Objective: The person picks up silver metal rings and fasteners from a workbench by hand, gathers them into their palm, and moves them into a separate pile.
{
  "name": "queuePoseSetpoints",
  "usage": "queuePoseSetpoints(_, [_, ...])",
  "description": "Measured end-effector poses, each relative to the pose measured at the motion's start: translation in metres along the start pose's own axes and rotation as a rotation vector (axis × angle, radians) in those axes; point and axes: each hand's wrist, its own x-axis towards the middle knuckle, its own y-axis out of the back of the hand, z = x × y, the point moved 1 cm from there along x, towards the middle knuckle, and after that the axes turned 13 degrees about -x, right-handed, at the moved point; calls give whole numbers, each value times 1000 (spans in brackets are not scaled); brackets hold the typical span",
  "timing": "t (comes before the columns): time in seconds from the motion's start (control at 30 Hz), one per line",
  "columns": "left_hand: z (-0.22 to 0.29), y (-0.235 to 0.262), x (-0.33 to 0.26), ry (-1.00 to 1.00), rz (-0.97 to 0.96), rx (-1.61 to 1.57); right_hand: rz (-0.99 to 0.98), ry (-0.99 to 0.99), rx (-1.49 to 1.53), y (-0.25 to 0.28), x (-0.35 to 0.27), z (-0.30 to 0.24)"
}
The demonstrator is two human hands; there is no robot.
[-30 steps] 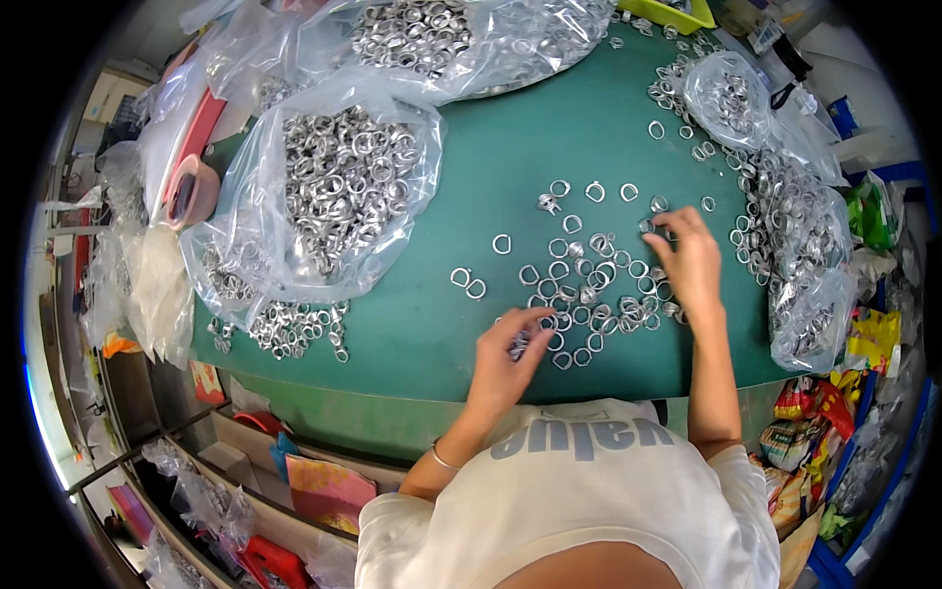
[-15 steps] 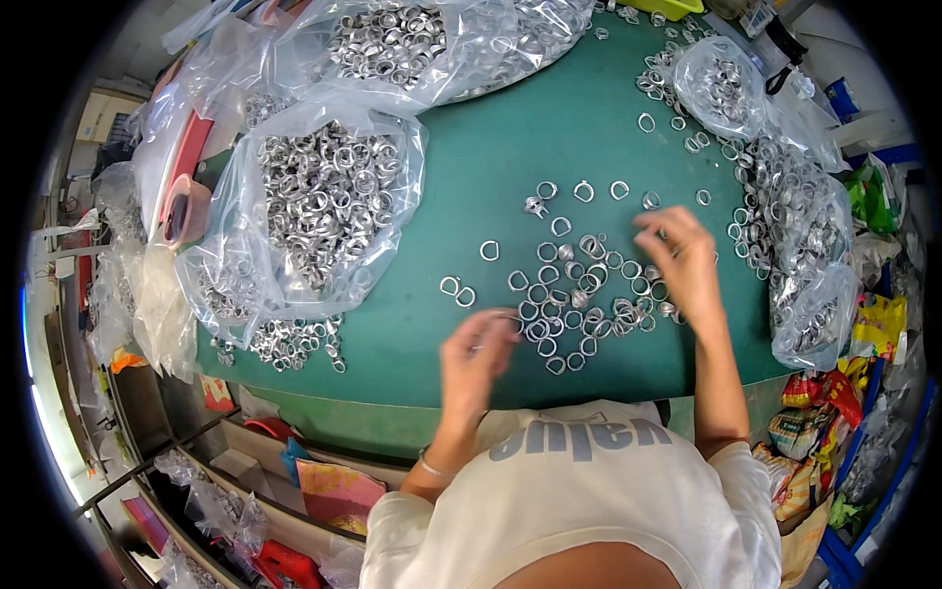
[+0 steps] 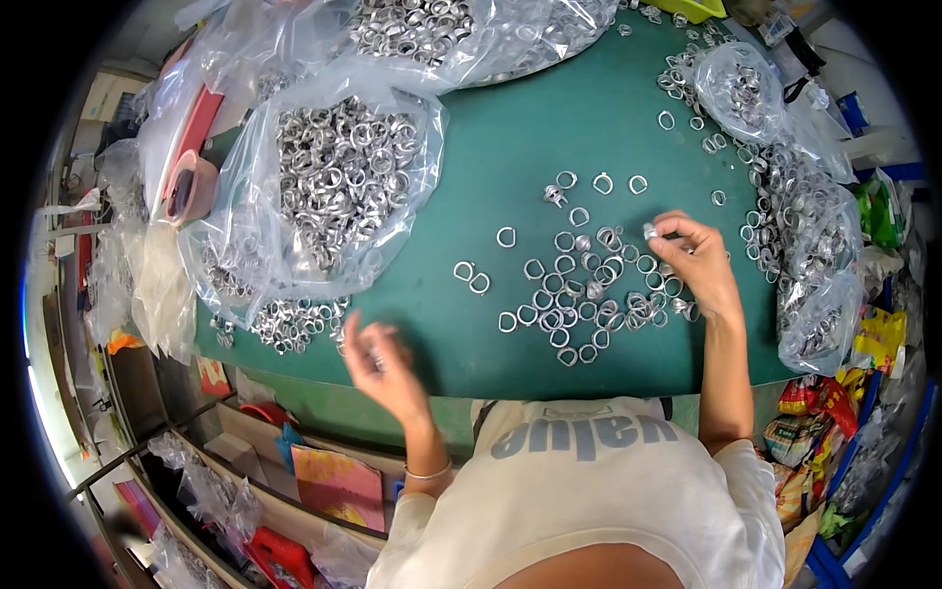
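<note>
Between the thumb and fingers of my right hand, a small silvery metal ring is pinched just above the table. Below and left of it spreads a loose group of similar metal rings, some round, some flattened on one side. My left hand, smeared by motion, is over the table's front edge. It is close to a small heap of rings at the left. Something silvery glints among its fingers, but whether they grip it is unclear.
A large open plastic bag full of rings lies at the left, another bag behind it. More ring-filled bags line the right side of the green table. A pink container stands far left; open drawers are below.
My left hand has moved left, from the loose rings to the small heap. My right hand's fingers have come together on a ring. The whole view has shifted slightly.
</note>
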Motion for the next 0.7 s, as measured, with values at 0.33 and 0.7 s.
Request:
queuePoseSetpoints(0.33, [-5,-64,-41,1408,-567,-1068,-527,-115,931,-30,-15,14])
queuePoseSetpoints(0.7, [4,-74,-52,1547,-527,-1083,-357,65,58,-69,-45,-16])
